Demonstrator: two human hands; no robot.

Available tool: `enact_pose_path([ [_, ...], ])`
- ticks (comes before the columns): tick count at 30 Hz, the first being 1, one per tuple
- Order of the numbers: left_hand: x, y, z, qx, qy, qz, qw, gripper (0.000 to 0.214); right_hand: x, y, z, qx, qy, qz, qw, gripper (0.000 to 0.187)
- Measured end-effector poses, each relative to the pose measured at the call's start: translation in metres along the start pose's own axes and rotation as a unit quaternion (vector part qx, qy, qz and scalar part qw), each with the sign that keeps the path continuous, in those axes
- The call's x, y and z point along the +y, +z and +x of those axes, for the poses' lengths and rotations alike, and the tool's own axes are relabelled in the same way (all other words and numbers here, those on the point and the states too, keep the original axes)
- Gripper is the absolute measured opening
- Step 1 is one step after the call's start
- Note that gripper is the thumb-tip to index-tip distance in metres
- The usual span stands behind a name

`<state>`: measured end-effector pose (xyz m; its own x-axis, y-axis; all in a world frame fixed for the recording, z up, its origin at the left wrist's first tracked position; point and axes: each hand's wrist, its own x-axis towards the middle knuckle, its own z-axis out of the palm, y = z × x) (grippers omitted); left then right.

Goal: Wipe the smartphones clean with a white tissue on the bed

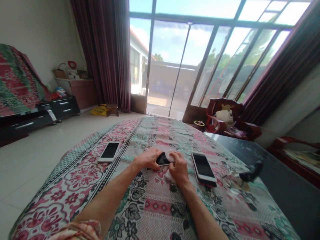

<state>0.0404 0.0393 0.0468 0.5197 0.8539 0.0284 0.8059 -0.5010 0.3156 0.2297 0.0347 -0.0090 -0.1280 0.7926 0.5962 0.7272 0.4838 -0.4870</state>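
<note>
A dark-screened smartphone [163, 159] lies sideways between my hands, just above or on the patterned tablecloth [160, 203]; I cannot tell which. My left hand [149, 158] grips its left end, thumb and fingers closed round the edge. Over the phone's right part, my right hand [178, 166] pinches a white tissue or cloth [170, 156] against the screen. Some of that white material bunches out below the right palm. To the left lies a white phone [110, 152] with a black screen. On the right, another white phone [203, 166] rests on top of a dark one [208, 181].
Right of the stacked phones are a clear, shiny plastic-looking item [233, 182] and a black object [252, 171], blurred. A dark table [280, 176] adjoins on the right. Beyond stand a wooden chair [225, 115] and glass doors [172, 73]. A yellow bag [98, 110] lies on the floor.
</note>
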Motion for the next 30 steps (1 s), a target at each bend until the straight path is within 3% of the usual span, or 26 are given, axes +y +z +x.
enact_pose_path([
  [4,-0.011,0.001,0.001,-0.019,0.002,-0.009,1.0,0.058,0.012,0.001,-0.001,0.063,0.047,-0.013,0.997,0.04],
  [10,-0.02,-0.006,-0.002,-0.024,-0.005,-0.024,0.999,0.068,0.015,0.008,-0.005,0.057,0.078,-0.049,0.994,0.043],
  [14,-0.011,0.005,0.003,-0.001,0.021,-0.016,1.0,0.065,0.015,0.008,-0.006,0.055,0.074,-0.051,0.994,0.031],
  [21,-0.012,0.022,0.011,0.054,0.064,-0.032,0.996,0.059,0.02,0.006,-0.003,0.073,0.08,-0.012,0.994,0.031],
  [25,-0.012,0.016,0.009,0.06,0.053,-0.063,0.995,0.059,0.021,0.003,-0.003,0.099,0.103,0.031,0.989,0.03],
  [30,-0.021,-0.006,-0.001,0.056,0.018,-0.204,0.977,0.078,0.019,-0.003,-0.001,0.121,0.127,0.106,0.979,0.031],
])
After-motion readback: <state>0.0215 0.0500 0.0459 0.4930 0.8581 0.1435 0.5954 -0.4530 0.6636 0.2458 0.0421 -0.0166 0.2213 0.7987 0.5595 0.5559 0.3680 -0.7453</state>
